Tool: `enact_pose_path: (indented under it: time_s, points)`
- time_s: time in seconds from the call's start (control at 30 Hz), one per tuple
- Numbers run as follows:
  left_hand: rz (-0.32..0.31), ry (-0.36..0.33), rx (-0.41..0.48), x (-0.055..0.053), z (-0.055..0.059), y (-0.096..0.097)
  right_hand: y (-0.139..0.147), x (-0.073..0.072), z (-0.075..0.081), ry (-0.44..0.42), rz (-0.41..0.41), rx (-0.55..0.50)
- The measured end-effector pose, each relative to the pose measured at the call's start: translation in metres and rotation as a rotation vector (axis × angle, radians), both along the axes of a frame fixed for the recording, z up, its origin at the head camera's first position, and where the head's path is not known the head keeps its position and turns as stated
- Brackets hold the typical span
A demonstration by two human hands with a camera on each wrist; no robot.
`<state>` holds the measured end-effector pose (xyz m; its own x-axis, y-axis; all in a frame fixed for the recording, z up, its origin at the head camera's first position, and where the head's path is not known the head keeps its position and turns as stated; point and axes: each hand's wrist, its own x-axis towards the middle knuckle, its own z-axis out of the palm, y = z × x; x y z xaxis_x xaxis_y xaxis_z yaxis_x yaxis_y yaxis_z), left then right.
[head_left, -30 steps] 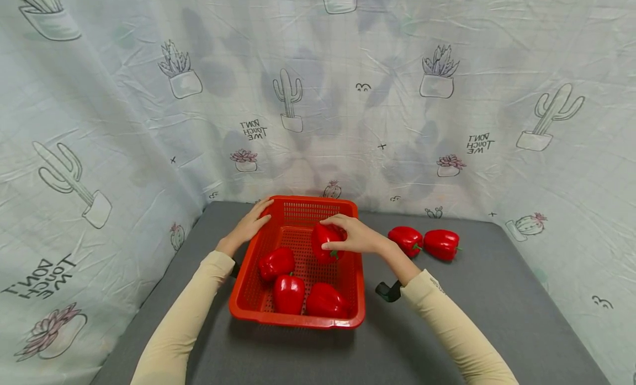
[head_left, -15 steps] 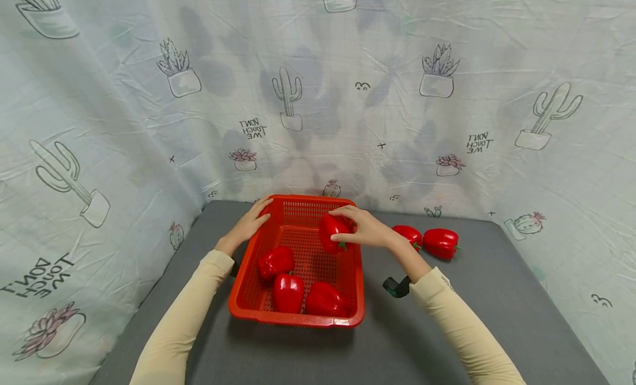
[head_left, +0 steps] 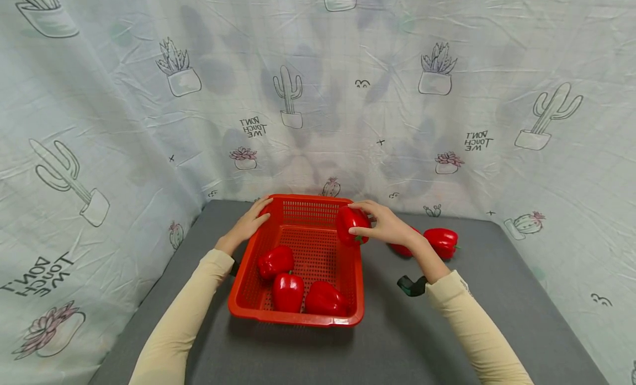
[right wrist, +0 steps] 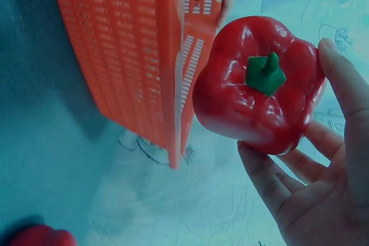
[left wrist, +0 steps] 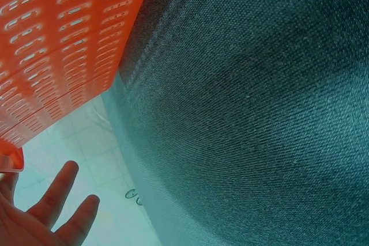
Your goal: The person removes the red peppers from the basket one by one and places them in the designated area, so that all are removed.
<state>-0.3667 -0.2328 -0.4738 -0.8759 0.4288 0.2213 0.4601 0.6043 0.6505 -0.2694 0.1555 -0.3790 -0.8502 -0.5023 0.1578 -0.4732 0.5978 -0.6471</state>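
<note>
My right hand holds a red bell pepper between thumb and fingers, raised over the right rim of the red plastic basket. In the right wrist view, the pepper's green stem faces the camera, and the basket's wall stands beside it. My left hand rests on the basket's left rim. The left wrist view shows its fingers straight and spread beside the perforated wall. Inside the basket lie three more red peppers, one at the left, one mid-front and one front right.
Two red peppers lie on the grey table right of the basket: one pepper in plain sight, the other pepper partly behind my right arm. A pale cactus-print curtain stands behind and at both sides.
My right hand has lifted its pepper from inside the basket and carried it up and right to the right rim. The left hand and the basket have stayed in place.
</note>
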Motion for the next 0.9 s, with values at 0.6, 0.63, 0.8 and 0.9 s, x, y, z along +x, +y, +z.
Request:
enact_pose_path:
  time_s: [0.6,0.63,0.8,0.9]
  points:
    - [-0.026,0.009,0.026,-0.002,-0.002,-0.001,0.043,0.010,-0.004,0.054,-0.080,0.001]
    - [-0.027,0.009,0.028,-0.002,-0.002,-0.001,0.045,0.010,-0.005,0.058,-0.084,0.002]
    - [-0.023,0.001,0.027,-0.002,-0.002,-0.001,0.055,0.011,-0.011,0.063,-0.102,0.004]
    - [-0.016,-0.007,0.026,-0.001,-0.001,0.000,0.060,0.011,-0.016,0.066,-0.108,0.013]
